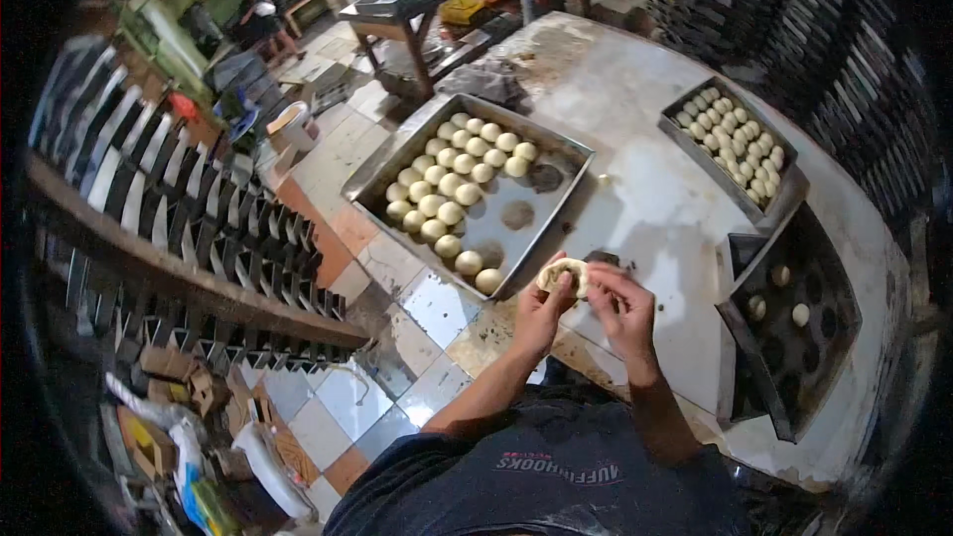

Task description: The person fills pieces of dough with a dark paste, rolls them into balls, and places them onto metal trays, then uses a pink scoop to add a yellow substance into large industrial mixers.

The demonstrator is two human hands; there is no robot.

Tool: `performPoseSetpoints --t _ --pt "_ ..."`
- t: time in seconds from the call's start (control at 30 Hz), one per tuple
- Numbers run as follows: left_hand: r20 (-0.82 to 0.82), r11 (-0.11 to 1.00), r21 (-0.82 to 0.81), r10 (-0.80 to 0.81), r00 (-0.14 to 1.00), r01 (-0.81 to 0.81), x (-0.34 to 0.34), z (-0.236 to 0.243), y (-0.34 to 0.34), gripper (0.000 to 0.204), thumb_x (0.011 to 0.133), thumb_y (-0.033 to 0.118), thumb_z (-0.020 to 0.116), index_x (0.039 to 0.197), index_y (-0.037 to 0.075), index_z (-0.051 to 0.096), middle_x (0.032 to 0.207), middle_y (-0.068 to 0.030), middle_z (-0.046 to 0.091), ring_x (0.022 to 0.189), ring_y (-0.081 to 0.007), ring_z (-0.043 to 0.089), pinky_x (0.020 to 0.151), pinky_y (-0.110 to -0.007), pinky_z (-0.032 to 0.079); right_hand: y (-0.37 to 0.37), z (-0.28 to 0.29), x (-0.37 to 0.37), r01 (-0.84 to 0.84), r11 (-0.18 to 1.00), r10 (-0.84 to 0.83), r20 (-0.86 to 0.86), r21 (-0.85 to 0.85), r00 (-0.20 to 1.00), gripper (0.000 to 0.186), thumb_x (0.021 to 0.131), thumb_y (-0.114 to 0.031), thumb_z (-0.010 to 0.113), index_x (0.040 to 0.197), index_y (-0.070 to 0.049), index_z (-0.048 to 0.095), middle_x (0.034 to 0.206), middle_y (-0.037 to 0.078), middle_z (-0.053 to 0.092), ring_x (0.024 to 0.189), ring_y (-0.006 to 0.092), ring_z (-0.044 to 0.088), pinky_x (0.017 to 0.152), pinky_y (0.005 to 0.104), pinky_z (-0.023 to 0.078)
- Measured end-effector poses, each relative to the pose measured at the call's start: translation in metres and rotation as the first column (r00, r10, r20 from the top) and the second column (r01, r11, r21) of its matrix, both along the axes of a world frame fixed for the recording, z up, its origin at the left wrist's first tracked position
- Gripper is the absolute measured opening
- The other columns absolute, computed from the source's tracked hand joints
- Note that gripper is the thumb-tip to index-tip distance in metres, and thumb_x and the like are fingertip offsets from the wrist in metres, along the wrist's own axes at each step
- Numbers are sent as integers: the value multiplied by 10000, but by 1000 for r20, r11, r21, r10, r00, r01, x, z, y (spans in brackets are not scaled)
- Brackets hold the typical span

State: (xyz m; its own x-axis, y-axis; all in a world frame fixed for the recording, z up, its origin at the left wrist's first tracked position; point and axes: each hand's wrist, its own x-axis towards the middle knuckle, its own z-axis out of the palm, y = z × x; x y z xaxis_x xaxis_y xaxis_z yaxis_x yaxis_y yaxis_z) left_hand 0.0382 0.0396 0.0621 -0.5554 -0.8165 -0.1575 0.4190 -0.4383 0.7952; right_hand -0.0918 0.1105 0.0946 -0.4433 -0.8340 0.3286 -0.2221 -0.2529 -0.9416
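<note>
A pale piece of dough [577,267], spread into a shallow cup with a raised rim, is between my two hands above the table's near edge. My left hand [537,320] cradles it from the left, the thumb pressed into its hollow. At its right rim, the fingers of my right hand [625,310] pinch the edge. Whether a filling lies in the hollow, I cannot tell. Just beyond my hands on the left is a large metal tray [544,238] with rows of round dough balls [450,184]; its right part shows bare metal and dark round marks.
The pale worktable [645,189] bears a second tray [678,124] full of dough balls at the back right. Dark trays [740,337] overlap at the right, with a few balls. Racks of stacked trays [189,199] stand left. A person [260,20] is far off.
</note>
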Motion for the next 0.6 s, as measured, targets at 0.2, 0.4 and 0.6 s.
performPoseSetpoints --t 0.2,0.4,0.6 --pt "155 771 -610 344 926 -184 75 3 19 502 1022 125 528 1474 -24 371 1301 -139 572 1174 -233 566 1022 -364 436 -7 -3 76 -21 988 -15 234 150 972 263 858 -102 738 1063 60 717 1092 123 654 850 157 665 752 269 552" --pt "394 452 -882 557 731 131 182 46 77 847 892 69 558 1524 -112 25 1431 -312 352 1289 -460 416 1074 -474 352 22 57 191 14 985 -97 -491 -170 866 182 774 -59 794 915 25 718 988 117 704 855 253 685 756 316 542" --pt "-156 918 -360 115 981 -165 272 53 110 745 885 300 759 1469 -7 412 1325 -129 511 1184 -207 528 964 -318 458 73 85 239 -229 942 64 -540 -244 839 148 805 -95 792 902 -5 724 954 118 694 852 232 677 752 333 540"
